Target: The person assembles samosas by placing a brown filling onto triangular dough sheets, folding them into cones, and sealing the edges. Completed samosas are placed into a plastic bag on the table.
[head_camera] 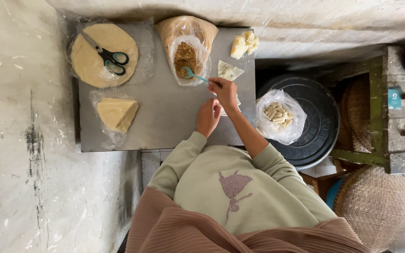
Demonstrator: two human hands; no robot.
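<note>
Filling step: right hand (224,91) pinches teal spoon (194,75) in crumb-filling bag (186,58); left hand (208,117), beside the bag, presses triangular wrapper (229,71). Next calls for a level carry.

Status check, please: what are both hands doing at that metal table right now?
Right hand grips teal spoon, scoop in bag of brown filling. Left hand on wrapper. Wrapper triangle beside spoon.

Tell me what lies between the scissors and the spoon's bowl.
In the head view, between the scissors and the spoon lie a strip of bare grey tabletop and the clear plastic edge of the bag of brown filling.
</note>
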